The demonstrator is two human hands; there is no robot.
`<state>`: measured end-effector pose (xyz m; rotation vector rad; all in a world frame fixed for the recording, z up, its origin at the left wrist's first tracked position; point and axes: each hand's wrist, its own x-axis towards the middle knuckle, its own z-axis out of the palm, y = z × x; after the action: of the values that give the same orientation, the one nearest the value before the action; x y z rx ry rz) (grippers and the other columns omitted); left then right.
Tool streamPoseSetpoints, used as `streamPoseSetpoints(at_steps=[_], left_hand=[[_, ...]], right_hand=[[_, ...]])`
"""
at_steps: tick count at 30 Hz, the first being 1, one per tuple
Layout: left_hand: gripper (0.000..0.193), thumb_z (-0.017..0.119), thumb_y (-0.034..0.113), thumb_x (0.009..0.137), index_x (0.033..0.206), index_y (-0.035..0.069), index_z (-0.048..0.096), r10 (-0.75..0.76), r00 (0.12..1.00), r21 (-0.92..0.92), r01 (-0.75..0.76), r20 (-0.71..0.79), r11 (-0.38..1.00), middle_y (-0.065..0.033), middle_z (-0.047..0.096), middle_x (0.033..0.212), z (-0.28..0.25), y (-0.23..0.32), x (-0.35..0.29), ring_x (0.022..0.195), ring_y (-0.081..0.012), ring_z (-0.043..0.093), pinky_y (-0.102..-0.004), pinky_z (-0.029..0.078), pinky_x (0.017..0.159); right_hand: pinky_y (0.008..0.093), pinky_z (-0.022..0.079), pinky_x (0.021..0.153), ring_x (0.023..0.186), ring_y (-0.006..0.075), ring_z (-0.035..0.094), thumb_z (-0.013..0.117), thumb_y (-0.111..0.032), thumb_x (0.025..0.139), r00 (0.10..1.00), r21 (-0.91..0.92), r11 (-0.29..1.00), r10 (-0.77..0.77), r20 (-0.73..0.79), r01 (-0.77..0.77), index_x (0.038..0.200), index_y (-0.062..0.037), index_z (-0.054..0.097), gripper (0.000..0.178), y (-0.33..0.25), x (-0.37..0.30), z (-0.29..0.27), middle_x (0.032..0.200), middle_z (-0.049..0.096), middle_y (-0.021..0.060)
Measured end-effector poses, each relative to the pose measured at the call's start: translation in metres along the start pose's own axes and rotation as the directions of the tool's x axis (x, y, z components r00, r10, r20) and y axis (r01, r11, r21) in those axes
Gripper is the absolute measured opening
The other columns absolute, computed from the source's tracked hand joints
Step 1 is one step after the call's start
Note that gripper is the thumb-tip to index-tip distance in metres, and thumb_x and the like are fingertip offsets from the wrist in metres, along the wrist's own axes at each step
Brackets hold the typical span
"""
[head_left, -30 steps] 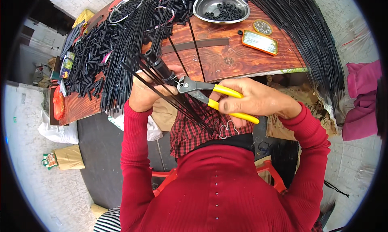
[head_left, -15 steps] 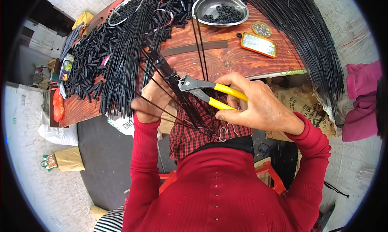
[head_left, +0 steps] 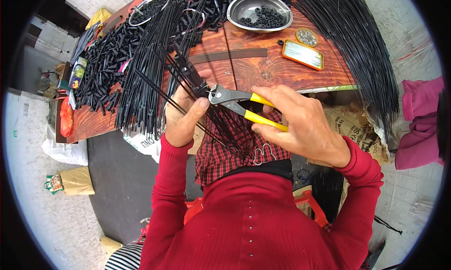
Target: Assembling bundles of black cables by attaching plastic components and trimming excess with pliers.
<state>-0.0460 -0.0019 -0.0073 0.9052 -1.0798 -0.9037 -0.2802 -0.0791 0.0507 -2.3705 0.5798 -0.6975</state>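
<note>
My left hand [head_left: 181, 124] holds what looks like an umbrella frame, its black plastic hub [head_left: 191, 77] tilted above my lap. The thumb lies near the hub's lower end, with the other fingers partly hidden behind. Thin black ribs fan out from the hub toward me and up to the left. My right hand [head_left: 307, 124] grips wire pliers [head_left: 218, 96] by their yellow handles. The jaws meet the hub's lower end, where a short bit of thin wire shows; whether they bite it I cannot tell. A red-and-black checked cloth [head_left: 211, 169] covers my lap.
On the wooden table [head_left: 253, 65] stand a metal bowl of small black rings [head_left: 233, 21], an orange-rimmed tin of thin wires [head_left: 283, 58] and a round dish [head_left: 306, 37]. Black rib bundles [head_left: 141, 91] [head_left: 361, 39] hang over its edge. Black plastic parts [head_left: 101, 75] pile up at left.
My left thumb and fingers have closed in around the frame near the hub; they were spread and blurred before. The ribs at left have swung upward. The pliers stay at the hub.
</note>
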Motion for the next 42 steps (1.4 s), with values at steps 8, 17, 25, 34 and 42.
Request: streamPoseSetpoints(at_steps=[8,17,25,34,42], left_hand=[[0.042,0.074,0.006,0.076,0.115,-0.005,0.059,-0.18,0.983,-0.07,0.178,-0.028,0.982,-0.0117,0.065,0.106,-0.011,0.007,0.002,0.096,-0.0183,0.062,-0.0309,0.048,0.088],[0.045,0.075,0.006,0.072,0.111,-0.009,0.059,-0.131,0.991,-0.092,0.129,-0.014,0.987,-0.0157,0.066,0.101,-0.01,0.001,0.002,0.086,-0.0219,0.066,-0.0353,0.053,0.082],[0.046,0.077,0.005,0.069,0.109,-0.01,0.059,-0.2,0.975,-0.229,0.217,0.096,0.949,-0.0182,0.067,0.099,-0.023,-0.007,0.003,0.08,-0.0254,0.067,-0.0401,0.056,0.076],[0.05,0.078,0.002,0.063,0.109,-0.008,0.061,-0.236,0.972,-0.193,0.234,0.013,0.953,-0.0138,0.067,0.095,-0.022,-0.007,0.002,0.085,-0.0227,0.067,-0.0355,0.054,0.082],[0.05,0.077,0.008,0.068,0.111,-0.007,0.059,-0.24,0.97,-0.136,0.243,0.033,0.96,-0.0169,0.066,0.1,-0.027,-0.006,0.002,0.095,-0.0255,0.065,-0.0368,0.05,0.089]], right_hand=[[0.0343,0.05,0.056,0.07,0.0227,0.063,0.075,-0.023,0.075,0.995,-0.372,0.925,-0.054,0.081,0.08,0.126,-0.0011,0.051,0.061,-0.011,-0.009,-0.007,0.085,0.059,0.0093],[0.0404,0.05,0.063,0.076,0.0347,0.065,0.062,-0.028,0.087,0.949,-0.159,0.987,0.074,0.307,-0.026,0.117,0.0006,0.056,0.042,-0.004,0.0,-0.026,0.088,0.066,0.0183],[0.0369,0.048,0.058,0.062,0.0272,0.062,0.051,-0.035,0.094,0.885,0.048,0.979,0.16,0.438,-0.2,0.113,0.0027,0.059,0.043,0.004,0.005,-0.027,0.073,0.062,0.0145],[0.0245,0.028,0.021,0.025,0.0116,0.032,0.021,-0.067,0.093,0.536,0.062,-0.715,-0.461,0.707,-0.697,0.102,0.0032,0.056,0.079,0.032,-0.042,0.059,0.04,0.035,0.0042],[0.0257,0.04,0.033,0.031,0.016,0.045,0.017,-0.062,0.096,0.511,0.502,0.1,0.139,0.848,-0.859,0.101,0.0042,0.057,0.077,0.026,-0.012,0.028,0.042,0.045,0.0092]])
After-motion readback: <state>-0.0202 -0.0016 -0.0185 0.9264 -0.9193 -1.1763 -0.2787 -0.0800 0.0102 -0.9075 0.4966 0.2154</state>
